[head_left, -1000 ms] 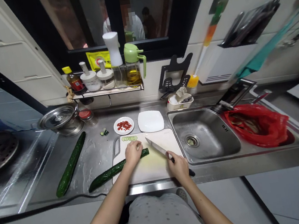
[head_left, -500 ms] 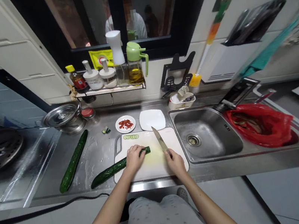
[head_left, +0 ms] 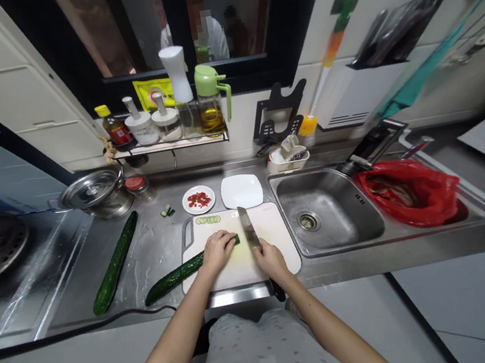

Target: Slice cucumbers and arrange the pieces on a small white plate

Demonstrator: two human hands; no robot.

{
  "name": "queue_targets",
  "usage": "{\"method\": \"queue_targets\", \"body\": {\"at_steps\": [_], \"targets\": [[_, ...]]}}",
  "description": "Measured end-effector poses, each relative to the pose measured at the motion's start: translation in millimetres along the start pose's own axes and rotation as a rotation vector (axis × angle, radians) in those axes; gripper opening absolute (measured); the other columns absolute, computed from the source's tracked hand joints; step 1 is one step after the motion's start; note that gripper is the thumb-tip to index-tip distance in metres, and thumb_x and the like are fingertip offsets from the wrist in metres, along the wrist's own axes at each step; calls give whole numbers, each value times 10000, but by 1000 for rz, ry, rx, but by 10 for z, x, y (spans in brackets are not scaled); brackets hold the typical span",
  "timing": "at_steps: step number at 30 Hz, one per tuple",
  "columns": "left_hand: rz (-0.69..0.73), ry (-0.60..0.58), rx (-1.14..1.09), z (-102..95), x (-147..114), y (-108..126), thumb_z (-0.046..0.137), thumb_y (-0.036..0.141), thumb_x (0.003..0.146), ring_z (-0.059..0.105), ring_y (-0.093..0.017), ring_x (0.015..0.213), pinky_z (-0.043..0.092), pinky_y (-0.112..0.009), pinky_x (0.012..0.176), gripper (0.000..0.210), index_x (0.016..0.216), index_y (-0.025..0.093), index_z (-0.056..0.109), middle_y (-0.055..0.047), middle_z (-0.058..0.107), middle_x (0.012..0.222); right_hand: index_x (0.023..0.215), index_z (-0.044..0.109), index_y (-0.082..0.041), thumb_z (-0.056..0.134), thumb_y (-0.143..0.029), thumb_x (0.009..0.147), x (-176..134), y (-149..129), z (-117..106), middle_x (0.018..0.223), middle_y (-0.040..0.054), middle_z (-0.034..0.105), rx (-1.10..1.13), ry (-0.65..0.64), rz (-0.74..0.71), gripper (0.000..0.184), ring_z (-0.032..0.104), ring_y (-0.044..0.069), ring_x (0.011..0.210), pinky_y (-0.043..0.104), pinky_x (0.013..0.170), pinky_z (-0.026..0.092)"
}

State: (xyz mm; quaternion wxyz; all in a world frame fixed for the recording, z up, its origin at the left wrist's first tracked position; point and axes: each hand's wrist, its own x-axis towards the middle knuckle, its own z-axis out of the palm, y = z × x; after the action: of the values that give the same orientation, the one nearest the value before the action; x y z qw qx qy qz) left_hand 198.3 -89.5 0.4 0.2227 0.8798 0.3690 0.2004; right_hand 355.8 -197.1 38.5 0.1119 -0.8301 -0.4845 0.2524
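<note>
Cucumber (head_left: 177, 276) lies aslant from tabletop (head_left: 155, 244) onto cutting board (head_left: 281, 252), long axis lower left to upper right, left hand (head_left: 218, 250) nearer, fingers curled holding it, far end just beside the knife (head_left: 248, 228) gripped in the right hand (head_left: 271, 259).

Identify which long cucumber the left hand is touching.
The cucumber partly on the cutting board, under the left hand near its right end; the other cucumber lies wholly on the counter.
</note>
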Motion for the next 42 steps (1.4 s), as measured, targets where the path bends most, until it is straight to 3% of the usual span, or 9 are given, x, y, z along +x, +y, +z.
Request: {"method": "queue_targets", "body": {"at_steps": [14,42], "targets": [[52,-16,13,112,-3,-88,481,327,925,569,-169,957,466,-303,874,277,1104,270,685,-47,636,990,1162,544,-151,309,-278,948,-20,-227,33,1000,119,687,-55,-83,-11,342,632,218,920,266,713,372],[46,-41,47,113,3,-59,487,305,923,549,-169,954,465,-295,857,275,1132,298,665,-41,618,979,1192,512,-123,322,-197,920,-65,-424,-3,1021,149,673,-78,-141,24,340,629,232,955,293,752,407]]}}
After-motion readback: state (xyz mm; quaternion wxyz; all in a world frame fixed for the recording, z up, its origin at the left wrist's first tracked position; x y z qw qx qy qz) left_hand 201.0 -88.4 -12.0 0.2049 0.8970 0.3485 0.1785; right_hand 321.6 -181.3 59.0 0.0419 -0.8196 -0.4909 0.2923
